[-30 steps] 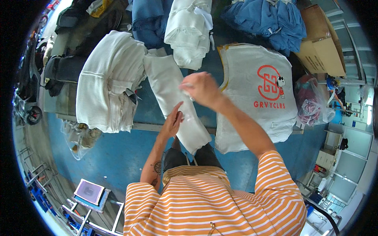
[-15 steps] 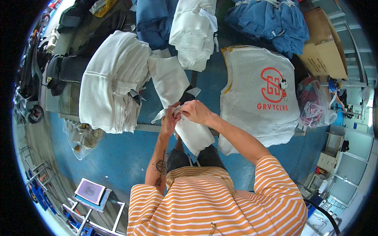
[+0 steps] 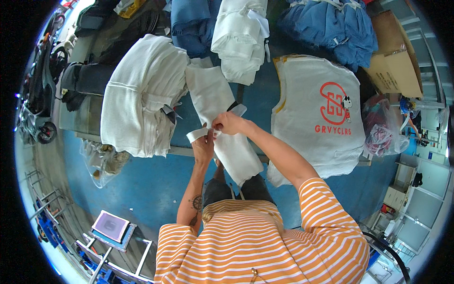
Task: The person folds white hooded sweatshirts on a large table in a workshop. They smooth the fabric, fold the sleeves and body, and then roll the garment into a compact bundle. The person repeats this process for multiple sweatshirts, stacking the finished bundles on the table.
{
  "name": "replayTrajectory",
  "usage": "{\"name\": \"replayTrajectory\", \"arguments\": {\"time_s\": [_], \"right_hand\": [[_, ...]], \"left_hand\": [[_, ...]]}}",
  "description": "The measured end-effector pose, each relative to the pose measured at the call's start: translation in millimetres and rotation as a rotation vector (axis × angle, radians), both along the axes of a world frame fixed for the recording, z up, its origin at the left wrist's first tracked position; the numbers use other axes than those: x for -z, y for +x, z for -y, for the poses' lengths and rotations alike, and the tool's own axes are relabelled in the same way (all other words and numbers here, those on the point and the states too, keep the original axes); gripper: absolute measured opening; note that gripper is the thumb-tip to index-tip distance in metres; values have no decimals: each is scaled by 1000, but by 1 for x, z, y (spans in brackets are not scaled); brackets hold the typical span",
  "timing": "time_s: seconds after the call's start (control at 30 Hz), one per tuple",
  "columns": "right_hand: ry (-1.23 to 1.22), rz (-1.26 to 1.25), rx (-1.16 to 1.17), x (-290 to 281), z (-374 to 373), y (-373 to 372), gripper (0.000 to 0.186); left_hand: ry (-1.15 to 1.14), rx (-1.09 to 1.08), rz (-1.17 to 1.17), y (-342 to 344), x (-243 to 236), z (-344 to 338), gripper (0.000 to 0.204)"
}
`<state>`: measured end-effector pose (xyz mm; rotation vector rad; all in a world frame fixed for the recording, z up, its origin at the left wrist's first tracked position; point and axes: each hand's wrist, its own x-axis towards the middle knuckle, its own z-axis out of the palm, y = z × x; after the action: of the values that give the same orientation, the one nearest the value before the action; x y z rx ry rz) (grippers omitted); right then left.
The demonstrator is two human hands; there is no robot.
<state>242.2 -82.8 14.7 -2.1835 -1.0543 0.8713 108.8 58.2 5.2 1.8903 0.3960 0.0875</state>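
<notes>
My left hand (image 3: 203, 147) is closed on a narrow white fabric strip (image 3: 196, 134) over the middle of a long folded white fabric piece (image 3: 239, 161). My right hand (image 3: 228, 124) is pinched on the strip just above and right of my left hand, its fingertips partly hidden. A black-and-grey tag (image 3: 237, 109) lies above my right hand. Left of these is a thick stack of white fabric (image 3: 127, 99); to the right lies a white garment panel (image 3: 307, 142) with a red print and a cartoon figure.
Blue fabric bundles (image 3: 331, 28) and a white bundle (image 3: 236, 42) lie behind. A cardboard box (image 3: 392, 52) and plastic bags (image 3: 380, 137) are at right. Dark fabric (image 3: 90, 78) is at left. A metal rack holding a framed screen (image 3: 110, 227) stands below left.
My right hand came down from a raised position to my left hand, and both took hold of the strip. Since half a second ago they have shifted slightly upward, and the tag shows more.
</notes>
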Motion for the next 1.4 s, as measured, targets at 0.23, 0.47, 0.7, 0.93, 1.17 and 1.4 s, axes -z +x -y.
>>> {"name": "replayTrajectory", "arguments": {"time_s": [0.23,0.47,0.7,0.93,1.17,1.4], "right_hand": [[-98,74,183,-29,16,-45,19],[211,-237,582,3,28,-79,30],[-124,-231,423,-14,129,-28,39],[54,-89,285,-49,115,-19,37],[495,-421,342,-57,49,1,27],[257,200,191,-46,53,-15,16]], "left_hand": [[218,110,-134,12,-9,-23,37],[-193,104,-239,22,-18,-18,45],[304,-67,-88,-17,43,-33,38],[-384,99,70,8,24,13,32],[27,624,16,39,7,14,25],[-341,454,-199,41,-10,-10,35]]}}
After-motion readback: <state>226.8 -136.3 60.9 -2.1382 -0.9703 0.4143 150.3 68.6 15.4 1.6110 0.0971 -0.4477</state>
